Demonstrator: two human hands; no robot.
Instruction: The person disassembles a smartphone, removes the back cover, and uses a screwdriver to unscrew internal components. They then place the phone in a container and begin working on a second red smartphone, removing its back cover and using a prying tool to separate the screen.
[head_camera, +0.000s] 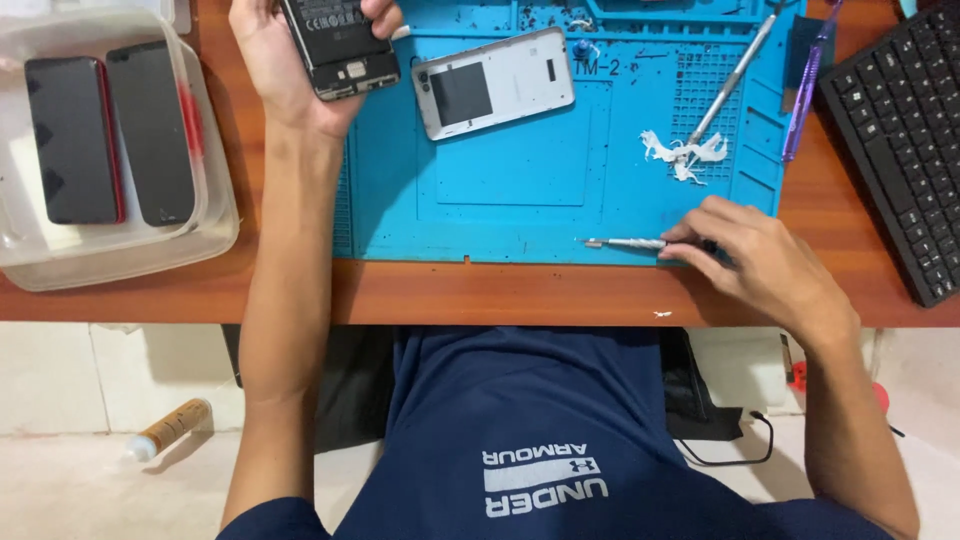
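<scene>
Wooden worktop (560, 295) carries a blue repair mat (520, 190). Your left hand (290, 75) grips an opened phone (340, 45) above the mat's left edge. Your right hand (760, 265), fingers (690, 235) pinching, holds a screwdriver (625, 243) at the mat's near edge.

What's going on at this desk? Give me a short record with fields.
Left hand: holds an opened phone, insides showing
Right hand: fingers on a thin metal tool lying on the mat
Blue mat: bears a white back cover, a metal spudger, white scraps
Clear tray: two dark phones
Far right: black keyboard
</scene>
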